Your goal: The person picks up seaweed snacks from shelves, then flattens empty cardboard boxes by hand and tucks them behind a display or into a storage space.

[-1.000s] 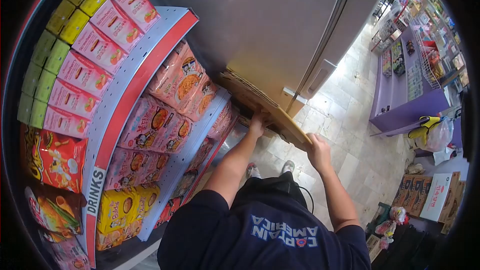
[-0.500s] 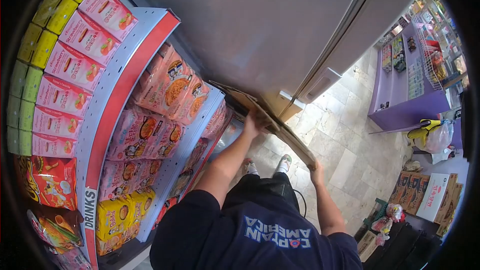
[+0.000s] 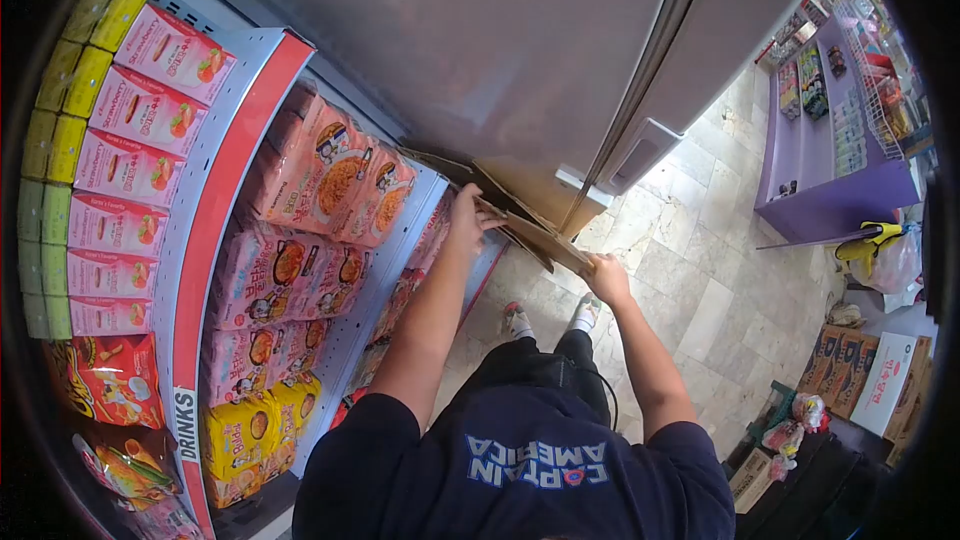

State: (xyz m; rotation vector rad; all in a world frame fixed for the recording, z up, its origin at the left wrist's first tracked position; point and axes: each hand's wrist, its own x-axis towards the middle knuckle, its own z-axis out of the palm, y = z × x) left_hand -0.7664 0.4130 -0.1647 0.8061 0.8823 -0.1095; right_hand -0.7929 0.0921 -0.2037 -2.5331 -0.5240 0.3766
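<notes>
Flattened cardboard (image 3: 548, 241) is in front of me, between a grey metal refrigerator (image 3: 480, 60) and the shelf end. My left hand (image 3: 470, 214) is closed at its near left edge, fingers partly showing beside the board. My right hand (image 3: 607, 279) grips the right end, with the thumb side over the edge. More cardboard (image 3: 443, 166) stands behind, leaning close to the refrigerator's lower front; where one sheet ends and another starts is hard to make out.
At left, a curved shelf (image 3: 232, 155) holds pink noodle packs (image 3: 335, 180), yellow noodle packs (image 3: 260, 430) and strawberry boxes (image 3: 160, 105). A purple display stand (image 3: 830, 190) is at right. Cardboard boxes (image 3: 850, 370) stand lower right, on the tiled floor (image 3: 690, 310) side.
The cardboard has shifted left toward the refrigerator's base and the shelf. My right hand has moved up and left with it; my left hand has moved up and left along the cardboard.
</notes>
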